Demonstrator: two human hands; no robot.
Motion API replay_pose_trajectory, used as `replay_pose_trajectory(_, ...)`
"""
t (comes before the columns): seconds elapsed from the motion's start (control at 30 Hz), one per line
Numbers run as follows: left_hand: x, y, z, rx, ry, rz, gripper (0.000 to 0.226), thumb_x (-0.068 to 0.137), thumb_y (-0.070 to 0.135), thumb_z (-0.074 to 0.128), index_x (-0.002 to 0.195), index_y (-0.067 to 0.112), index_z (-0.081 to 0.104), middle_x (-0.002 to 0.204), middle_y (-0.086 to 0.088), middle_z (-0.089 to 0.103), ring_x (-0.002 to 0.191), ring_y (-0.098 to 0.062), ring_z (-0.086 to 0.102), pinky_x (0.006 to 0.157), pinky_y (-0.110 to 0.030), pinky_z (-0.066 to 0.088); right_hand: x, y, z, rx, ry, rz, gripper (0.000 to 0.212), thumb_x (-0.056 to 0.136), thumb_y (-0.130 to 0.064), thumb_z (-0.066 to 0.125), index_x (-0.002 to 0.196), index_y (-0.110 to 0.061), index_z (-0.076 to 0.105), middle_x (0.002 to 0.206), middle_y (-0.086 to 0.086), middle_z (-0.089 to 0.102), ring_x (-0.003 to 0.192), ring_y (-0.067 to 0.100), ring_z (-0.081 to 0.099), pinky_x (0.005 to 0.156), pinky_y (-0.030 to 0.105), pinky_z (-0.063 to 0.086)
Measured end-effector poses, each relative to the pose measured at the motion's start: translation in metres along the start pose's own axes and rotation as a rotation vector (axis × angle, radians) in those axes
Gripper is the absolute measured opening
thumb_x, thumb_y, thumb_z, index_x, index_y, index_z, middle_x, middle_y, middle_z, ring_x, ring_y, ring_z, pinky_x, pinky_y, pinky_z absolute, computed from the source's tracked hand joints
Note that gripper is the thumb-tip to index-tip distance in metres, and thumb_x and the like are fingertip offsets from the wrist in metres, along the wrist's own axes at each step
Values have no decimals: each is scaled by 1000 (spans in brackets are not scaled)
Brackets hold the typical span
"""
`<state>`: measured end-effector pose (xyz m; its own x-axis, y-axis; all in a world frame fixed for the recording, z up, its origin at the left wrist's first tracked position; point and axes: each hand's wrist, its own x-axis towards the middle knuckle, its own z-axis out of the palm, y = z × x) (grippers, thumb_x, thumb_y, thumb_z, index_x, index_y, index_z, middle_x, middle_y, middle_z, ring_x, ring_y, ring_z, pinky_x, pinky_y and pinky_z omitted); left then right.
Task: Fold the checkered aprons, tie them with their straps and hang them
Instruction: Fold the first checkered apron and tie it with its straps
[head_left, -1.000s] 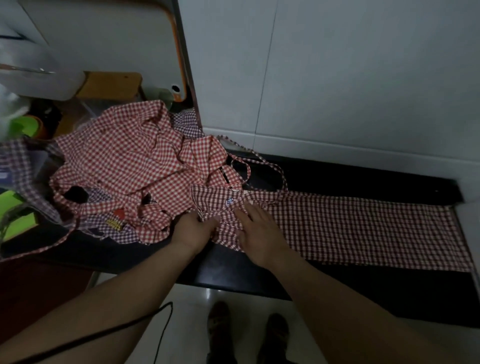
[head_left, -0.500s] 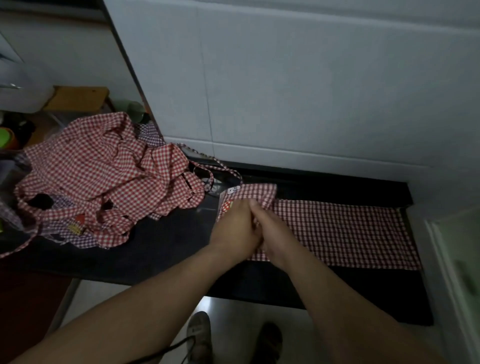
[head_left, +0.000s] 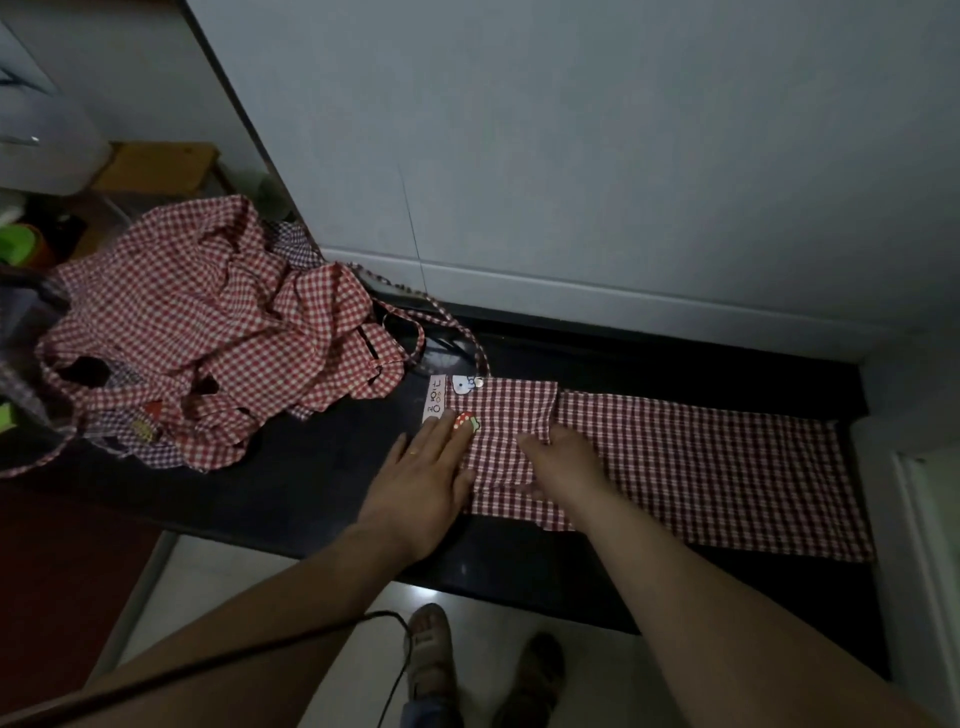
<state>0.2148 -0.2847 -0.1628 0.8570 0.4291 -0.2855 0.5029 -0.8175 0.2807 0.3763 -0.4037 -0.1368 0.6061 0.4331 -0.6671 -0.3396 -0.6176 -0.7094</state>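
We found the long red-and-white checkered cloth apron (head_left: 701, 467) lying flat on the glossy black countertop (head_left: 311, 467), with its left end turned over into a short folded flap (head_left: 504, 415). The left hand (head_left: 421, 483) lay flat, its straight fingers pressing the flap's left edge. The right hand (head_left: 561, 467) rested palm-down on the flap's right part with fingers relaxed, gripping nothing that we could see. We judged two risks. The flap could spring open or skew once pressure came off, since the cloth looked light and the counter slick. The thin checkered strap (head_left: 457, 332) looped from the flap back beside the crumpled heap of unfolded checkered aprons (head_left: 208, 338) and could snag there, dragging the heap when pulled for tying. A white rectangular label (head_left: 434, 402) at the flap's corner carried dark characters, apparently Korean, too small to read. Beside it sat a red white-dotted mushroom patch (head_left: 466, 421) and a small white patch (head_left: 461, 385). No brand name was legible.
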Motion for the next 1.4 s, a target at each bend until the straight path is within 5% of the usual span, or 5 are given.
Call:
replay_pose_trajectory(0.37, 1, 2, 6, 178, -124, -4, 75, 107, 61, 14, 164, 22, -15, 169, -4, -28, 158, -21, -24, 129, -51, -7, 0, 14, 7, -724, 510, -392, 33, 92, -36, 68, 115, -24, 48, 109, -4, 60, 86, 13, 62, 70, 37, 59)
replay_pose_trajectory(0.5, 8, 12, -6, -86, 130, -71, 48, 108, 49, 35, 145, 21, 46, 157, -4, 38, 146, -27, 35, 113, -46, 37, -1, 13, 20, -888, 294, -634, 44, 98, -35, 62, 138, -30, 45, 129, -1, 52, 109, 16, 56, 89, 36, 56)
replay_pose_trajectory(0.67, 37, 11, -18, -842, 193, -625, 51, 94, 40, 72, 130, 11, 50, 126, -5, 55, 110, -26, 61, 98, -44, 53, 13, 25, 22, -929, 154, -584, 56, 102, -41, 57, 154, -30, 40, 135, 3, 46, 122, 20, 47, 107, 39, 45)
replay_pose_trajectory(1.17, 26, 62, -73, -591, 249, -281, 25, 89, 41, 59, 111, 29, 59, 107, 0, 66, 90, -22, 69, 79, -42, 59, -19, -22, -3, 220, -506, 55, 77, 85, -90, 43, 148, -46, 51, 151, -4, 57, 139, 21, 53, 120, 53, 35)
replay_pose_trajectory(1.4, 19, 82, -24, -459, 211, 34, 32, 98, 40, 47, 123, 26, 63, 120, 7, 60, 111, -13, 56, 95, -39, 47, -12, -2, -47, 408, -329, 225, 37, 103, -36, 58, 124, -9, 72, 116, 13, 77, 111, 29, 73, 105, 47, 54)
